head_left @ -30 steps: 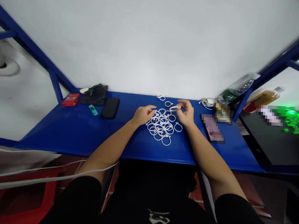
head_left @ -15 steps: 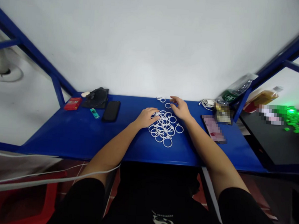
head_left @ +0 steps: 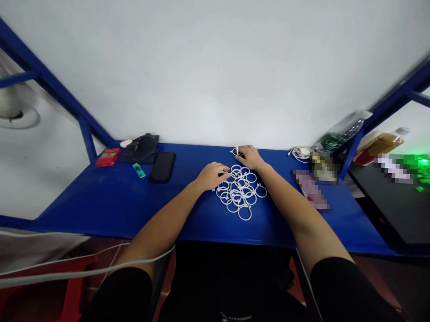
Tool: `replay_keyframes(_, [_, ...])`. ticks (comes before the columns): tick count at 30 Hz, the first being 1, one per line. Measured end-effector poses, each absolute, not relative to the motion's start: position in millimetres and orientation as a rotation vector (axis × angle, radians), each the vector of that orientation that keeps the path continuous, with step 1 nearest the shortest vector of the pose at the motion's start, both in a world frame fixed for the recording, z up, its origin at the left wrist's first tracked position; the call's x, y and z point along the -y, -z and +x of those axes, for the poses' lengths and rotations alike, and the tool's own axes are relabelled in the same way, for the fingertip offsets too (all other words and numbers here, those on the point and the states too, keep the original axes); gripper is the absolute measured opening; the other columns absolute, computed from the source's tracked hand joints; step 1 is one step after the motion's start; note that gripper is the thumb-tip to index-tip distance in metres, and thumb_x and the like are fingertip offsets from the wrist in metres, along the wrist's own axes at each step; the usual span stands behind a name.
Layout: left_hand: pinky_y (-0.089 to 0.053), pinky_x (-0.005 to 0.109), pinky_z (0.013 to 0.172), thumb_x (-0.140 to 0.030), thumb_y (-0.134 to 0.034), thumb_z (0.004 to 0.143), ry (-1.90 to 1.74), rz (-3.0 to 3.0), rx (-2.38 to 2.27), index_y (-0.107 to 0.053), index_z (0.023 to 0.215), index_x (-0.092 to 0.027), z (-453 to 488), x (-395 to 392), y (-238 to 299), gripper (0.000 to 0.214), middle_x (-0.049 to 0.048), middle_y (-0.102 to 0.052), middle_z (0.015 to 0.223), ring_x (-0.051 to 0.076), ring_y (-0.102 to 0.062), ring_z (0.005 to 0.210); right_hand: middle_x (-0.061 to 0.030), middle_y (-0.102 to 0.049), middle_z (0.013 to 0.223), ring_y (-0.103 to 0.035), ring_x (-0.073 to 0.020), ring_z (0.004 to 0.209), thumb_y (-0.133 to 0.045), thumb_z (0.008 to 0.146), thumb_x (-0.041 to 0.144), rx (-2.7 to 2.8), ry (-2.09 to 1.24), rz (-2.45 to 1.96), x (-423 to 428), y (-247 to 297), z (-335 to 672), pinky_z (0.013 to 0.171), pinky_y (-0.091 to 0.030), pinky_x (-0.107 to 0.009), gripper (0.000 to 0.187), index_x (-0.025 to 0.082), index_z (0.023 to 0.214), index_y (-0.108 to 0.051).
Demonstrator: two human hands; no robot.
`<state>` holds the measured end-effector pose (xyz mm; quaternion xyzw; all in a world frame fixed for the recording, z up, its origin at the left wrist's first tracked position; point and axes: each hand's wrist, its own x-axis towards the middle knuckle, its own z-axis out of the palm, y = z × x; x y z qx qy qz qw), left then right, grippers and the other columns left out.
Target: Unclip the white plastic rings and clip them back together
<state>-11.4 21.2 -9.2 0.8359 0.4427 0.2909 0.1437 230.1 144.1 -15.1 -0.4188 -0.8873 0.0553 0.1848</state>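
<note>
A loose pile of several white curtain rings (head_left: 245, 213), thin hoops with small tabs, lies overlapping on the blue tabletop (head_left: 197, 222). My left hand (head_left: 211, 176) rests at the pile's left edge; its fingers reach over the nearest rings, with the thumb apart. Farther back, close to the wall, my right hand (head_left: 251, 157) lies low over a small white ring group (head_left: 234, 151). Its fingers are stretched out and the thumb is spread from them. Part of that group is hidden under the fingers.
Left on the table are a black phone (head_left: 162, 167), a teal packet (head_left: 139, 170), a red box (head_left: 108, 157) and a black pouch (head_left: 141, 148). To the right are a white cable (head_left: 300, 154), a blurred-out flat item (head_left: 310, 190) and a leaning clear bottle (head_left: 342, 132).
My right hand has moved left and down onto the separate rings near the wall, covering some of them. My left hand stays by the pile. The whole view has shifted slightly.
</note>
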Motion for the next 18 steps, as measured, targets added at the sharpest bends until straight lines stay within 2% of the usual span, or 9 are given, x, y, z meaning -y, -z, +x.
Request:
replay_keyframes(5, [-0.053, 0.041, 0.102, -0.035, -0.069, 0.101, -0.822, 2.408, -1.281, -0.079, 0.114, -0.022, -10.6, -20.0, 7.9, 0.020, 0.0061, -0.081, 0.115, 0.025, -0.071, 0.107, -0.0161, -0.073, 0.124, -0.063, -0.0303, 0.114, -0.061, 0.103, 0.038, 2.546, -0.099, -1.189, -129.1, 6.3, 237.0, 0.107, -0.043, -0.042, 0.027, 0.017, 0.113, -0.075])
replay_keyframes(10, [-0.052, 0.041, 0.104, -0.036, -0.067, 0.103, -0.806, 2.425, -1.287, -0.079, 0.116, -0.021, -10.4, -21.0, 8.8, 0.024, 0.0063, -0.080, 0.118, 0.025, -0.070, 0.109, -0.0147, -0.067, 0.122, -0.066, -0.0262, 0.101, -0.058, 0.102, 0.037, 2.513, -0.076, -1.354, -113.3, 5.3, 247.2, 0.088, -0.048, -0.034, 0.027, 0.018, 0.115, -0.073])
replay_keyframes(14, [-0.053, 0.042, 0.102, -0.036, -0.067, 0.102, -0.806, 2.424, -1.269, -0.078, 0.119, -0.020, -10.3, -22.0, 10.4, 0.025, 0.0069, -0.080, 0.117, 0.026, -0.071, 0.108, -0.0138, -0.068, 0.115, -0.065, -0.0248, 0.089, -0.062, 0.093, 0.030, 2.407, -0.050, -1.460, -108.0, 9.4, 254.2, 0.078, -0.046, -0.033, 0.021, 0.017, 0.107, -0.072])
replay_keyframes(18, [-0.054, 0.042, 0.100, -0.034, -0.069, 0.101, -0.829, 2.383, -1.281, -0.075, 0.125, -0.021, -10.3, -21.6, 10.2, 0.028, 0.0067, -0.081, 0.115, 0.026, -0.071, 0.108, -0.0093, -0.068, 0.093, -0.061, -0.0230, 0.083, -0.061, 0.082, 0.023, 2.320, -0.173, -1.393, -109.5, 8.3, 263.2, 0.076, -0.044, -0.033, 0.006, 0.019, 0.084, -0.066])
